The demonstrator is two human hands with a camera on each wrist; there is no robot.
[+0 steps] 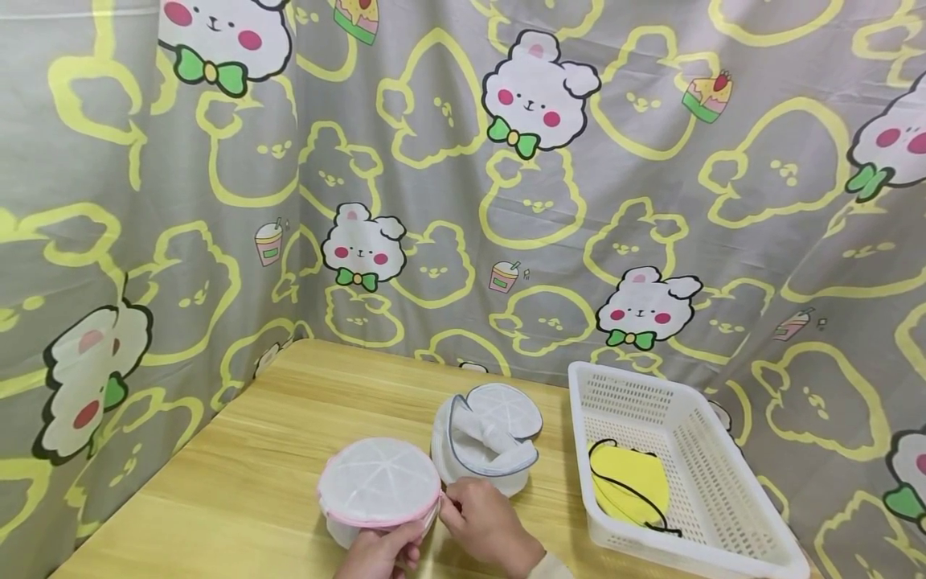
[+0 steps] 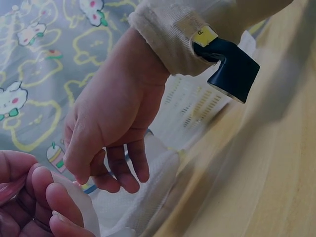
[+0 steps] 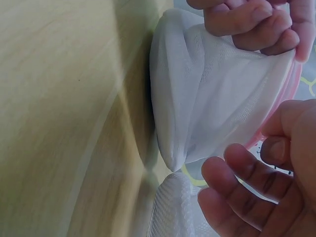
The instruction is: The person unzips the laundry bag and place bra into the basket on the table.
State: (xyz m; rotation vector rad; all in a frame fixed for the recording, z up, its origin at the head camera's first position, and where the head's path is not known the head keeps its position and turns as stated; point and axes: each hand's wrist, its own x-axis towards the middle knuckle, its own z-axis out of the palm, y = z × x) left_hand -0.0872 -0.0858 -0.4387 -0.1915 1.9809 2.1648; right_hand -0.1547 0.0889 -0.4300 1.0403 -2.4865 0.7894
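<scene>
A round white mesh laundry bag (image 1: 379, 480) with a pink zipper rim stands on the table, its lid lying flat on top. At its near side my left hand (image 1: 383, 551) grips the pink rim, thumb over the edge and fingers curled below. The thumb and forefinger of my right hand (image 1: 488, 523) pinch the pink zipper edge at the bag's right side; the zipper pull itself is hidden. In the right wrist view, the bag's soft mesh side (image 3: 212, 94) sags in folds, and the right hand's other fingers hang loosely curled, away from it.
Just behind my right hand sits a second white mesh bag (image 1: 452, 462) with a grey-blue zipper, its lid folded back. A white plastic basket (image 1: 629, 394) stands at the right, holding a yellow pouch (image 1: 629, 482) with a black cord. Patterned curtains (image 1: 434, 201) enclose the wooden table (image 1: 239, 466).
</scene>
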